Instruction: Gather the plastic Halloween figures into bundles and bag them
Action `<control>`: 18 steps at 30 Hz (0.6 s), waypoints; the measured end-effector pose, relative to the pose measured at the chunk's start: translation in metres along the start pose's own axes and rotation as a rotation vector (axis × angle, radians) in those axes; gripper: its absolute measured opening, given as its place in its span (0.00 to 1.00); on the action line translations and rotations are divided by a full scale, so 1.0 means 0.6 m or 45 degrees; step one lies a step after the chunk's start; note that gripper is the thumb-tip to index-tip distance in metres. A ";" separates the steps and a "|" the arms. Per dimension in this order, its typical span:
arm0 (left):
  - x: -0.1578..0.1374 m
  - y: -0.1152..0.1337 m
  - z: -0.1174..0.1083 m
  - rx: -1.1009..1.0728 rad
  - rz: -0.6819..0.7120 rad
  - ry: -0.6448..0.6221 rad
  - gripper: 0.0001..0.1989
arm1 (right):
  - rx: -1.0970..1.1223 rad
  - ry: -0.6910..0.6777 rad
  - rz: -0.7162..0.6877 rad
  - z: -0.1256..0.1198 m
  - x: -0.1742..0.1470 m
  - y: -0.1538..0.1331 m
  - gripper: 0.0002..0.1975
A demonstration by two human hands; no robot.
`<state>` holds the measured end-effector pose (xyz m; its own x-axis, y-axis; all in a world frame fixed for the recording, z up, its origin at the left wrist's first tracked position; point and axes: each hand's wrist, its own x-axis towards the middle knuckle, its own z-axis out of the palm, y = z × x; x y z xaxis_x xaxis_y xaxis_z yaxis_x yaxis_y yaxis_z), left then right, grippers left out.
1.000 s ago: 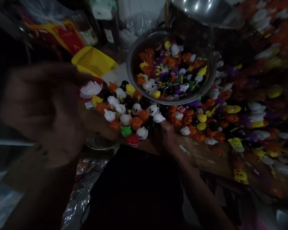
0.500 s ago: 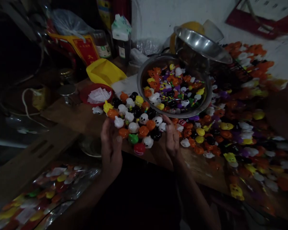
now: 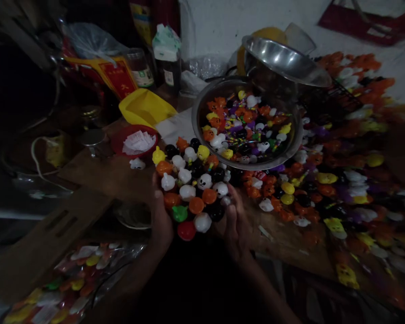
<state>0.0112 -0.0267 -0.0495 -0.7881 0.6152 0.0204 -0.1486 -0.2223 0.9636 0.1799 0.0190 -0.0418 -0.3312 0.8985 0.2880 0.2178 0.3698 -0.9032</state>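
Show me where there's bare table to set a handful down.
Bare wood lies left of the toy pile, below the red dish, and along the near edge right of the right hand. Around the steel bowl and everything right of it is crowded.

left hand (image 3: 162, 216) cupped, palm inward | right hand (image 3: 234, 222) cupped, facing it | forearms converging

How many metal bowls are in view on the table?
2. One metal bowl, full of small colourful toys, sits behind the pile between the left hand and right hand. A second, tilted bowl leans above its far right rim. Others may be hidden in the dark.
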 end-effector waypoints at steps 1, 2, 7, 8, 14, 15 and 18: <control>-0.004 0.007 -0.001 -0.010 -0.019 -0.010 0.31 | 0.012 -0.007 -0.017 0.001 -0.013 -0.001 0.24; -0.007 0.012 -0.003 0.016 -0.027 -0.026 0.29 | 0.035 -0.013 -0.024 0.000 -0.025 -0.002 0.24; -0.022 0.013 -0.008 0.040 -0.019 -0.137 0.26 | 0.441 0.047 0.096 -0.029 -0.051 0.012 0.31; -0.023 0.009 -0.007 -0.011 -0.025 -0.148 0.26 | 0.535 0.080 0.118 -0.036 -0.046 0.019 0.33; 0.012 -0.018 -0.002 -0.302 -0.060 0.025 0.31 | 0.881 0.058 0.332 -0.049 0.024 0.049 0.39; 0.022 -0.021 0.000 -0.343 -0.065 0.035 0.32 | 0.917 0.011 0.372 -0.044 0.033 0.048 0.38; 0.047 -0.023 0.010 -0.404 -0.128 -0.021 0.31 | 1.042 -0.120 0.541 -0.021 0.045 0.035 0.36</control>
<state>-0.0054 -0.0020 -0.0609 -0.7507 0.6575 -0.0640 -0.4058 -0.3826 0.8300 0.1869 0.0540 -0.0492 -0.4529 0.8843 -0.1139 -0.3659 -0.3008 -0.8807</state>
